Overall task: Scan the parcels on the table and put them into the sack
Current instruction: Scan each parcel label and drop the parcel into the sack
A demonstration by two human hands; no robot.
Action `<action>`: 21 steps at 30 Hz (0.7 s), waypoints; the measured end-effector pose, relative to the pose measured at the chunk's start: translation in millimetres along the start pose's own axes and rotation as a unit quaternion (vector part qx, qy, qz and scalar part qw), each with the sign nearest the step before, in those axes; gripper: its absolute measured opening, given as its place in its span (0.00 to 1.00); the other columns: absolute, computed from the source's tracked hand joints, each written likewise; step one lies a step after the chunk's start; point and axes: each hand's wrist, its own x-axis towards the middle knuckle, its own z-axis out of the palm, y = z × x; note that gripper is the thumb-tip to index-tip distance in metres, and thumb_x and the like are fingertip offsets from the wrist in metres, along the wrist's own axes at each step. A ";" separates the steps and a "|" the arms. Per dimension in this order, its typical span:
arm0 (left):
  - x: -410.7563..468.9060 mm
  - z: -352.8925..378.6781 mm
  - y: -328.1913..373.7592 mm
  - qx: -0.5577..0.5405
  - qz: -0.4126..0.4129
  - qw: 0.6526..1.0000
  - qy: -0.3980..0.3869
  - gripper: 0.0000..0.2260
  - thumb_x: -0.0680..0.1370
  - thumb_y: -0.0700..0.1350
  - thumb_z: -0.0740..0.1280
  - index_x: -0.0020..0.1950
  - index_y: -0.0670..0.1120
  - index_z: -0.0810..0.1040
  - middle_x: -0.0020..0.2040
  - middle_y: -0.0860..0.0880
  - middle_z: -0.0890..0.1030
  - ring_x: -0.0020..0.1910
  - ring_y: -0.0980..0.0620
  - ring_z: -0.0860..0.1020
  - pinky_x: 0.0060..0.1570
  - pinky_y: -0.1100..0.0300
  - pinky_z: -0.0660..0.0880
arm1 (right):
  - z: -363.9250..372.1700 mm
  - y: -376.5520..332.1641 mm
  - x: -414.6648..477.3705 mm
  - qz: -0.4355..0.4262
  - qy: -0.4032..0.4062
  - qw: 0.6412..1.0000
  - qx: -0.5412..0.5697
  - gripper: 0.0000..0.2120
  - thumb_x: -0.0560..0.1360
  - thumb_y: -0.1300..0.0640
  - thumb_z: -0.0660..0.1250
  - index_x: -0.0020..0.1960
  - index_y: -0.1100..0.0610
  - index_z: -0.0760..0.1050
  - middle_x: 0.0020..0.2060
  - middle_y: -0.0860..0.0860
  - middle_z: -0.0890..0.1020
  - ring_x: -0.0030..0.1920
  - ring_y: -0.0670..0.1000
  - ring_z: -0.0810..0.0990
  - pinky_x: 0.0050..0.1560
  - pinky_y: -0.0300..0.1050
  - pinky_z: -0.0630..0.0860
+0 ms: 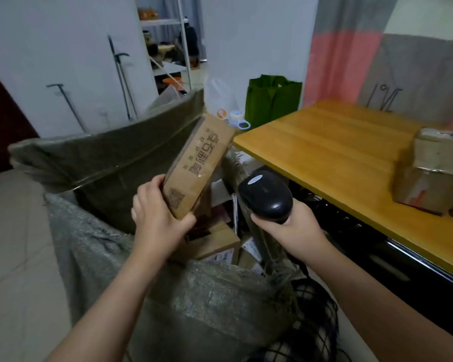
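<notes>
Left hand (158, 218) is up over the open sack (110, 246), fingers and thumb curled round the lower end of a long brown cardboard parcel (198, 165), which tilts up and away with its printed face and a square code toward the camera. Right hand (290, 227) is wrapped tight around the handle of a black barcode scanner (266, 195), its rounded head pointing up toward the parcel, just beside it but not touching. Down inside the sack, between the two forearms, several boxed parcels (220, 246) with white labels lie packed together. The sack's far flap stands up behind the held parcel, grey-green and woven. Over to the right, the yellow wooden desk (332, 152) carries a stack of taped cardboard parcels (434, 171) at its far right side, well apart from both hands. Behind the desk's near corner stands a green bag (272, 100) on the floor, with a translucent plastic bag (220, 100) just beside it.
</notes>
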 end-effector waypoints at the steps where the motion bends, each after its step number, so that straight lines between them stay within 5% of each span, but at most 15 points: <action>1: 3.8 -1.6 -11.0 0.059 0.008 0.998 0.004 0.40 0.65 0.48 0.77 0.72 0.46 0.61 0.65 0.44 0.66 0.65 0.44 0.63 0.67 0.44 0.61 | 7.3 2.3 4.6 0.001 0.003 1.000 -0.005 0.16 0.68 0.54 0.77 0.47 0.40 0.74 0.45 0.38 0.80 0.45 0.28 0.76 0.40 0.21 0.70; 8: 42.7 32.0 -55.6 0.220 0.029 0.970 -0.095 0.39 0.71 0.56 0.71 0.76 0.43 0.58 0.66 0.41 0.67 0.64 0.41 0.66 0.65 0.46 0.63 | 31.3 24.2 29.6 0.061 0.025 0.998 -0.017 0.22 0.68 0.53 0.77 0.60 0.54 0.78 0.49 0.47 0.82 0.52 0.44 0.79 0.50 0.39 0.73; 13: 95.8 59.4 -62.0 0.206 0.016 0.969 -0.136 0.31 0.78 0.56 0.63 0.77 0.47 0.57 0.73 0.42 0.63 0.68 0.41 0.65 0.68 0.45 0.63 | 37.7 38.2 40.6 0.090 0.033 0.995 -0.010 0.20 0.67 0.52 0.77 0.58 0.53 0.79 0.46 0.45 0.83 0.49 0.42 0.79 0.45 0.36 0.74; 18: 119.8 71.7 -70.4 0.313 -0.026 0.930 -0.191 0.31 0.80 0.51 0.61 0.78 0.44 0.52 0.78 0.42 0.56 0.76 0.41 0.56 0.75 0.44 0.52 | 33.0 47.3 49.1 0.104 0.047 0.993 -0.010 0.18 0.68 0.53 0.77 0.57 0.53 0.79 0.44 0.45 0.83 0.47 0.42 0.79 0.45 0.38 0.74; 21: 113.8 68.5 -59.2 0.349 0.002 0.923 -0.160 0.29 0.80 0.53 0.61 0.77 0.43 0.58 0.75 0.40 0.61 0.73 0.40 0.60 0.72 0.43 0.58 | 24.3 48.4 47.4 0.100 0.059 0.993 0.002 0.17 0.68 0.53 0.77 0.55 0.48 0.78 0.43 0.41 0.82 0.46 0.38 0.78 0.42 0.35 0.72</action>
